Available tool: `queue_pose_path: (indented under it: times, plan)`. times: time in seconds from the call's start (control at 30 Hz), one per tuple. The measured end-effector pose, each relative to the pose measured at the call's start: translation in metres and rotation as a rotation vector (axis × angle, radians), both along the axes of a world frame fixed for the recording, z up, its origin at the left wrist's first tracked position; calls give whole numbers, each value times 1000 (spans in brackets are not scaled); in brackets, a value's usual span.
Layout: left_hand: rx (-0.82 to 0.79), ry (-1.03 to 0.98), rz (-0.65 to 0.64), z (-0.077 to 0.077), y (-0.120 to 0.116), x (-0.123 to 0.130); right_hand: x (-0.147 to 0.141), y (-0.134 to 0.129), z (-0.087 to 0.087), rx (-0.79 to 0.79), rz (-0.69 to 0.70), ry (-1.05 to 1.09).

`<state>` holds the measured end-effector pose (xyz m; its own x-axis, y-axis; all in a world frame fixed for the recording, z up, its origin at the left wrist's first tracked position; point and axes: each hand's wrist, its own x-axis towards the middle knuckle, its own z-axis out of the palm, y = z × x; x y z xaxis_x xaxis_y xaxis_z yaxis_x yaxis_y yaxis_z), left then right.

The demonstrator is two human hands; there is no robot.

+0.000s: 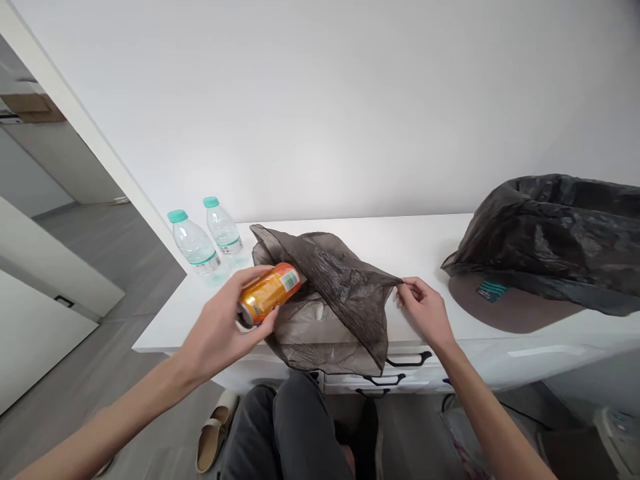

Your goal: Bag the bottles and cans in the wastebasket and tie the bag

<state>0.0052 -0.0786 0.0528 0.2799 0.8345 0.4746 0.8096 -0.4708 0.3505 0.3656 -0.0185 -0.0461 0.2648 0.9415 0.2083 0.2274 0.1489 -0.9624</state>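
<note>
An orange can (267, 293) is gripped in my left hand (225, 327), tilted, with its upper end at the opening of a dark translucent plastic bag (340, 273). The bag lies on the white cabinet top and hangs over its front edge. My right hand (424, 307) pinches the bag's right corner between thumb and fingers and holds it stretched out. Two clear bottles with green caps, one nearer (195, 247) and one farther (223, 229), stand upright behind my left hand.
A bin (515, 307) lined with a black bag (545, 233) is at the right on the cabinet (425, 233). Drawers with black handles (407, 360) are below the front edge. Shoes (216, 433) lie on the floor, and a doorway is at the left.
</note>
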Motion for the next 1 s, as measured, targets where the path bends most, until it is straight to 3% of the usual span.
queue_pose_path:
  times: [0.13, 0.3, 0.47, 0.67, 0.93, 1.0]
  plan:
    - [100, -7, 224, 14, -30, -61, -2, -2, -3, -18, -12, -15]
    - [161, 63, 465, 30, -28, -113, 0, -3, -11, -50, -32, -68]
    - [41, 158, 602, 39, -7, -124, 5, -2, -20, -33, -31, -122]
    - [-85, 178, 677, 30, 22, -128, 9, 0, -26, -36, -25, -135]
    - [-89, 203, 687, 19, 29, -124, 9, 0, -26, -54, -17, -129]
    - [-49, 184, 634, 17, 26, -127, 10, 0, -26, -63, -17, -124]
